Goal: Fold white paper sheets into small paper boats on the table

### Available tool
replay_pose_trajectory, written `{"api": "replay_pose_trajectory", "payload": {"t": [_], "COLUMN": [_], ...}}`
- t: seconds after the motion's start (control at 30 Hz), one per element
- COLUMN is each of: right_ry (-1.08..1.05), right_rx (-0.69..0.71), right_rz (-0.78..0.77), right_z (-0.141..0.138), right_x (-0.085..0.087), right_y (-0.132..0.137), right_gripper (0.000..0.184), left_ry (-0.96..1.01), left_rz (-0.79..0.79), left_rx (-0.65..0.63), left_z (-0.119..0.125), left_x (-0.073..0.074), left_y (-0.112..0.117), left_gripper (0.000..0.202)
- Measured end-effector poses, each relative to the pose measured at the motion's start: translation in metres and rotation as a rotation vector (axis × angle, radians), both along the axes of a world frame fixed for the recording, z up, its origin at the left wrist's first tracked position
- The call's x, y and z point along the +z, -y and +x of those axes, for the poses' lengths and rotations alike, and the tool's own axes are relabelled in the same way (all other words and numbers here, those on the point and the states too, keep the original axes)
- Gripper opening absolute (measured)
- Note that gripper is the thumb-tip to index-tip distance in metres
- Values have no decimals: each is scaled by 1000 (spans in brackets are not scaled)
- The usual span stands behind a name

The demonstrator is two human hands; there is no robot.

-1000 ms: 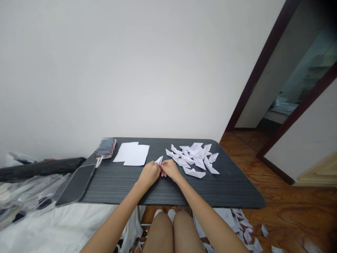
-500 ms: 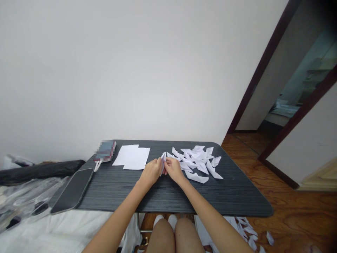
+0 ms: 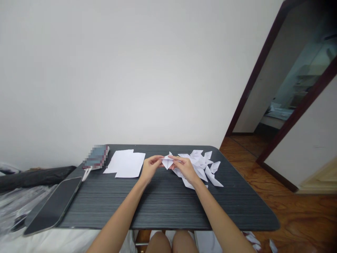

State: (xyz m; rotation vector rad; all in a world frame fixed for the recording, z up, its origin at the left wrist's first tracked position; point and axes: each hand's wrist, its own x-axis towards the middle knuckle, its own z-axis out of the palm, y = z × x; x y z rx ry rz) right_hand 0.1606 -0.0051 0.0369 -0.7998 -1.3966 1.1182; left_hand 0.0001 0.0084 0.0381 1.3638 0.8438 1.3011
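Observation:
A small piece of folded white paper (image 3: 167,162) is pinched between my two hands above the middle of the dark table (image 3: 158,207). My left hand (image 3: 151,168) grips its left side with thumb and fingers. On its right side my right hand (image 3: 185,168) holds it, fingers laid along the upper edge. Just beyond and right of that hand lies a loose pile of folded white paper pieces (image 3: 201,163), partly covered by the hand. To the left of my left hand rest flat white sheets of paper (image 3: 131,164), overlapping.
A phone (image 3: 56,205) lies at the table's left edge. Behind it sits a blurred-out item (image 3: 96,157) with a white strap. A white wall (image 3: 158,70) stands behind the table. More folded papers (image 3: 253,240) lie on the wooden floor at the lower right.
The folded paper was upright and narrow between my hands; now it is turned flatter and wider, with my hands farther apart. The view has shifted slightly.

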Motion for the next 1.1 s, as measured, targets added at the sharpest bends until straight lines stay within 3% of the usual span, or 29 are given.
{"api": "replay_pose_trajectory", "payload": {"t": [0.2, 0.33, 0.47, 0.57, 0.77, 0.9, 1.1], "right_ry": [257, 432, 477, 414, 107, 43, -23], "right_rx": [-118, -163, -163, -131, -73, -75, -93], "right_rz": [196, 351, 429, 348, -78, -115, -174], "right_z": [0, 1, 3, 4, 6, 7, 7], "right_x": [-2, -2, 1, 3, 2, -3, -3], "right_y": [5, 8, 11, 14, 9, 4, 5], "right_gripper": [28, 31, 32, 29, 40, 29, 22], "left_ry": [107, 27, -19, -27, -165, -313, -336], "left_rz": [-130, -104, -47, -5, 145, 218, 231], "left_rx": [-71, -90, -70, -71, -78, -85, -87], "left_z": [5, 8, 8, 7, 8, 10, 13], "left_x": [-7, -8, -9, -10, -13, -14, -15], "left_y": [3, 7, 7, 8, 12, 17, 20], "left_gripper": [21, 26, 28, 33, 42, 37, 35]}}
